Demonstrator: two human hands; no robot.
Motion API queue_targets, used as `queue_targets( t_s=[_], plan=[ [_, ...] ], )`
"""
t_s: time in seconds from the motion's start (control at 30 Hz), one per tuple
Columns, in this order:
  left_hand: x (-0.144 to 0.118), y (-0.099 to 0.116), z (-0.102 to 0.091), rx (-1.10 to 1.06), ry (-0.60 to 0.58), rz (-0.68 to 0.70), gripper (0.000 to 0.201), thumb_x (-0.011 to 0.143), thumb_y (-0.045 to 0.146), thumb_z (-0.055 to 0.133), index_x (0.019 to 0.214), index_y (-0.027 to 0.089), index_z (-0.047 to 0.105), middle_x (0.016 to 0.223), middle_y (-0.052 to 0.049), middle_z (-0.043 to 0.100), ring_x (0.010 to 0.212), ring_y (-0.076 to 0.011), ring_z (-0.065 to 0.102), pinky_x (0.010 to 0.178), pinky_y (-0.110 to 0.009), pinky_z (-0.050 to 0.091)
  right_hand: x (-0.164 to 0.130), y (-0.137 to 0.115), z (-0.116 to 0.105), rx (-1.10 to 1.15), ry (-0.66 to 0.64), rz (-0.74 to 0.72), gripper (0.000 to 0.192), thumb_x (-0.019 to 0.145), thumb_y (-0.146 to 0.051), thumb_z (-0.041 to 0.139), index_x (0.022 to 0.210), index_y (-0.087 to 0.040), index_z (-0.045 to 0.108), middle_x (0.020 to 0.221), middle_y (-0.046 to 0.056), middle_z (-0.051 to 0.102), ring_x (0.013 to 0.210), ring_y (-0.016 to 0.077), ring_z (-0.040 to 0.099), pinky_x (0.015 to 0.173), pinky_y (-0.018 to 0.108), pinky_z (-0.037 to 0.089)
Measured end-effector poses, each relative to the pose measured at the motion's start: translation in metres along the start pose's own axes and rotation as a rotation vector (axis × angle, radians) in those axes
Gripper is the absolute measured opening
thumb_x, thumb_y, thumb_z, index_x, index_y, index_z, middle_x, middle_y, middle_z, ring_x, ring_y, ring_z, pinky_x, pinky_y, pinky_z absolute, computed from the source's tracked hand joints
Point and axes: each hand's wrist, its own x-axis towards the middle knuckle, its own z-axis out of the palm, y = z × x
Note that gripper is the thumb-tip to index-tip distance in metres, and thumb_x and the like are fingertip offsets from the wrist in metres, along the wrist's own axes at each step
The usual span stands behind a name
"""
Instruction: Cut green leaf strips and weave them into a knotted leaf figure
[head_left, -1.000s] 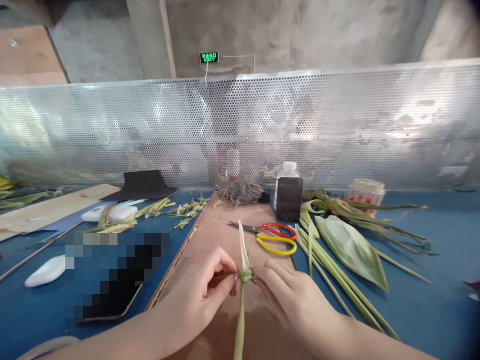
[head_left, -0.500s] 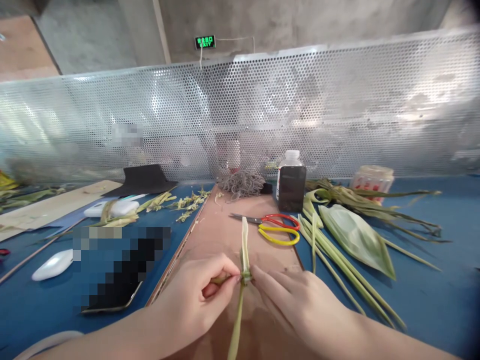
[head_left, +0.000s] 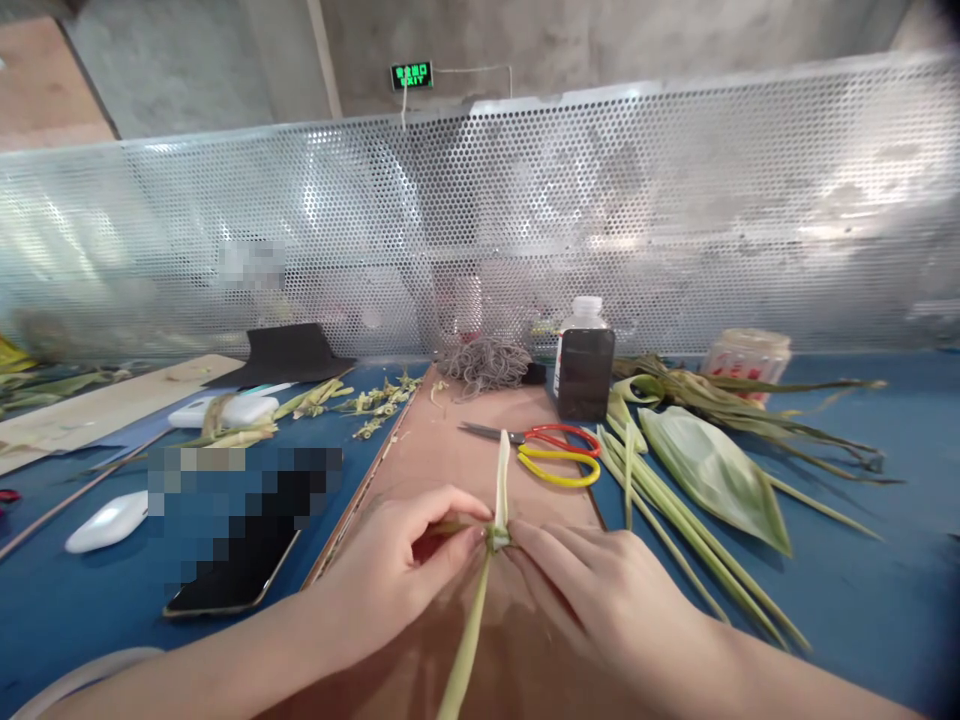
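At lower centre, a green leaf strip [head_left: 480,600] with a small folded knot now tilts further right than before. The left hand [head_left: 397,575] and right hand [head_left: 600,600] pinch the knot closed between fingertips, above a brown board [head_left: 450,450]; scissors [head_left: 551,455] lie just behind.

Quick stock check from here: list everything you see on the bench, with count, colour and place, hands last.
leaf strip: one, pale green, knotted, between both hands
scissors: one, red and yellow handles, on brown board
bottle: one, dark, white cap, behind scissors
broad leaf: one, green, right of scissors
phone: one, black, on blue table
left hand: pinching the knot
right hand: pinching the knot
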Motion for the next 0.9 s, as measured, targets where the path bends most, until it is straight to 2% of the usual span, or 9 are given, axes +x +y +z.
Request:
queue_targets(
  t_s=[0.1,0.17,0.2,0.3,0.4,0.47,0.63,0.77,0.9],
  plan=[
    [0.001,0.001,-0.004,0.152,0.170,0.099,0.017,0.088,0.029,0.048,0.104,0.027,0.056,0.104,-0.002,0.062,0.096,-0.0185,0.055,0.083,-0.031,0.043,0.001,0.001,0.001,-0.008,0.021,0.019,0.026,0.095,-0.016,0.032,0.091,-0.017,0.058,0.064,0.003,0.065,0.052,0.0159,0.063,0.045,0.025,0.045],
    [0.000,0.006,-0.007,0.277,0.266,0.172,0.009,0.089,0.025,0.046,0.090,0.023,0.055,0.096,-0.003,0.060,0.096,-0.0189,0.052,0.086,-0.034,0.039,0.001,0.001,0.000,-0.005,0.034,0.021,0.027,0.095,-0.015,0.032,0.090,-0.017,0.058,0.063,0.002,0.064,0.052,0.0152,0.063,0.045,0.024,0.044],
    [-0.001,0.009,-0.008,0.344,0.272,0.190,0.011,0.089,0.024,0.045,0.083,0.022,0.054,0.088,-0.002,0.059,0.091,-0.0184,0.050,0.083,-0.035,0.037,0.001,0.001,0.000,-0.003,0.036,0.019,0.026,0.094,-0.014,0.032,0.089,-0.016,0.058,0.063,0.002,0.064,0.051,0.0150,0.063,0.045,0.023,0.043],
    [-0.003,0.018,-0.008,0.457,0.150,0.226,0.019,0.089,0.024,0.047,0.071,0.020,0.053,0.077,0.000,0.058,0.082,-0.0171,0.047,0.077,-0.034,0.033,0.000,0.000,0.001,0.002,0.056,0.024,0.023,0.094,-0.013,0.035,0.084,-0.016,0.056,0.059,0.001,0.061,0.048,0.0148,0.061,0.043,0.023,0.040],
    [-0.005,0.019,-0.005,0.435,0.060,0.225,0.012,0.087,0.029,0.053,0.078,0.022,0.058,0.080,0.001,0.061,0.086,-0.0174,0.048,0.079,-0.034,0.033,-0.001,-0.002,0.005,0.029,0.121,0.064,0.014,0.093,-0.015,0.040,0.089,-0.015,0.053,0.056,-0.001,0.061,0.044,0.0147,0.060,0.041,0.023,0.037],
    [-0.005,0.017,-0.003,0.406,0.077,0.212,0.008,0.085,0.030,0.056,0.083,0.023,0.060,0.083,0.001,0.063,0.088,-0.0175,0.050,0.081,-0.035,0.033,-0.002,-0.003,0.009,0.049,0.131,0.093,0.013,0.092,-0.016,0.043,0.102,-0.014,0.051,0.058,-0.001,0.063,0.045,0.0151,0.062,0.041,0.023,0.039],
    [-0.003,0.011,0.000,0.367,0.105,0.200,0.007,0.081,0.019,0.058,0.083,0.024,0.062,0.083,0.002,0.063,0.083,-0.0163,0.055,0.078,-0.032,0.037,-0.002,-0.002,0.012,0.124,0.052,0.098,0.035,0.092,-0.018,0.044,0.126,-0.017,0.040,0.077,0.002,0.070,0.060,0.0166,0.067,0.050,0.024,0.047],
    [-0.004,0.010,0.001,0.303,0.110,0.228,0.009,0.083,0.016,0.054,0.084,0.021,0.060,0.083,0.000,0.065,0.082,-0.0157,0.057,0.076,-0.030,0.042,-0.001,-0.004,0.013,0.275,0.045,0.182,0.039,0.088,-0.019,0.051,0.126,-0.021,0.043,0.092,0.004,0.069,0.061,0.0139,0.064,0.050,0.022,0.048],
    [-0.004,0.011,0.001,0.193,0.069,0.236,0.010,0.087,0.015,0.049,0.088,0.020,0.058,0.087,0.001,0.065,0.081,-0.0120,0.060,0.074,-0.024,0.045,0.002,-0.009,0.017,0.537,0.098,0.336,0.033,0.085,-0.018,0.057,0.117,-0.022,0.052,0.089,0.002,0.068,0.056,0.0090,0.060,0.052,0.017,0.049]
  ],
)
